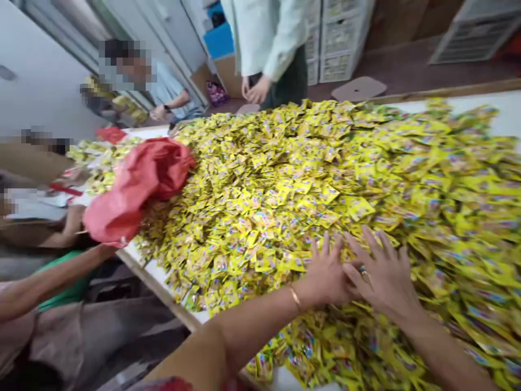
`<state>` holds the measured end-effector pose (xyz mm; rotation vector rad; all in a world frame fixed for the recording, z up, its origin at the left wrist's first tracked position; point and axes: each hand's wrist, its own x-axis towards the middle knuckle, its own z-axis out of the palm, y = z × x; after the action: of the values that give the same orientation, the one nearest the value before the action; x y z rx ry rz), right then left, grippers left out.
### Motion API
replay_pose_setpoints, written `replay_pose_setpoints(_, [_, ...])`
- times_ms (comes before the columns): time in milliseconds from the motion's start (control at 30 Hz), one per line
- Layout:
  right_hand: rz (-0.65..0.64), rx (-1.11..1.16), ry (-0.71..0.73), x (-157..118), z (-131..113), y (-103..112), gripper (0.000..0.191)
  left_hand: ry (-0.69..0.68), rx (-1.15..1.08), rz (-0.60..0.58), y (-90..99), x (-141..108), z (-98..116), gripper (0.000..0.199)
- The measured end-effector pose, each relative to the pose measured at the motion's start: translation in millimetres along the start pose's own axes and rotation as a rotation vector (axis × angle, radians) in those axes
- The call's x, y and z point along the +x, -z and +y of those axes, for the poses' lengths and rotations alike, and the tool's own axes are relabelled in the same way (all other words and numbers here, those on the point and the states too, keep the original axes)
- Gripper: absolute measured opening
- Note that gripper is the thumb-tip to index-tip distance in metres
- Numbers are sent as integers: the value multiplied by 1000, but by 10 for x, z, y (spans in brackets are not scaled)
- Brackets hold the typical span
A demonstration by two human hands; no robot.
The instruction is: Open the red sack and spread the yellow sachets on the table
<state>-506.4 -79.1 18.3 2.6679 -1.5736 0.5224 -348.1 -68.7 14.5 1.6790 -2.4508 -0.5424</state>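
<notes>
A wide heap of small yellow packets (285, 190) with coloured print covers most of the white table (507, 114). My left hand (331, 274), below a gold bracelet (295, 297), rests on the packets with its fingers stretched forward. Right beside it, my right hand (382, 269) lies over the heap, fingers spread and a ring showing. The thumb side of the right hand meets or overlaps the left hand. Neither hand is closed around a packet. The packets under both palms are hidden.
A crumpled red bag (138, 190) lies at the heap's left, by a co-worker's arm (57, 277). Across the table stands a person in a pale shirt (268, 38); another person (171, 89) sits farther left. Behind are a stool (359, 88) and white crates (337, 43).
</notes>
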Motion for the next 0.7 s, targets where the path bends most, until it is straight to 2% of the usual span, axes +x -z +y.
replay_pose_setpoints(67, [1, 42, 4, 88, -215, -113, 56, 143, 110, 65, 292, -151, -324, 69])
replay_pose_setpoints(167, [-52, 65, 63, 216, -660, -305, 59, 417, 180, -19, 585, -435, -903, 72])
replay_pose_setpoints(233, [-132, 71, 157, 234, -1010, -473, 64, 470, 157, -53, 592, -656, -1142, 68])
replay_pose_setpoints(300, [-204, 60, 239, 153, -1261, -662, 67, 472, 135, -43, 512, -898, -1221, 62])
replay_pose_setpoints(333, [-227, 39, 257, 80, -1312, -752, 66, 465, 130, -35, 471, -1022, -1227, 59])
replay_pose_setpoints(400, [-226, -32, 245, -100, -1248, -897, 61, 438, 121, -26, 434, -1255, -1250, 56])
replay_pose_setpoints(500, [-163, -122, 256, -370, -884, -976, 47, 453, 108, -30, 518, -1533, -1484, 58])
replay_pose_setpoints(600, [-155, -209, 258, -567, -558, -915, 41, 611, 19, -18, 678, -1714, -2007, 66])
replay_pose_setpoints(667, [-193, -259, 195, -598, -522, -848, 43, 740, -71, 37, 786, -1818, -2432, 58])
replay_pose_setpoints(700, [-210, -278, 132, -560, -578, -811, 44, 795, -109, 74, 840, -1877, -2645, 50])
